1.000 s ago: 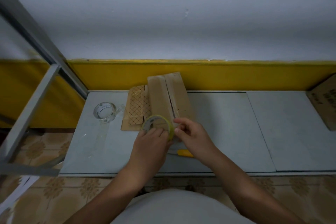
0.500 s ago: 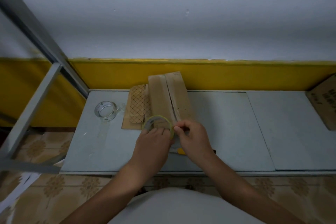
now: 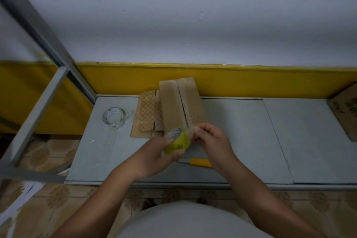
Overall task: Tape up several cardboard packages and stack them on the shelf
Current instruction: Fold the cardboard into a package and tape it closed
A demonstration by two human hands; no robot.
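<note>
Carton [image 3: 345,116] cut off at rt edge; yellow knife [image 3: 200,162] partly hidden.

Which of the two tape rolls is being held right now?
The yellow roll, gripped in the left hand at the cardboard box's near end, the right hand pinching at its edge. The clear roll lies on the table, farther left.

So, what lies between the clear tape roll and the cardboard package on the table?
In the head view, a flat cardboard sheet with a diamond pattern lies between the clear tape roll and the cardboard package.
</note>
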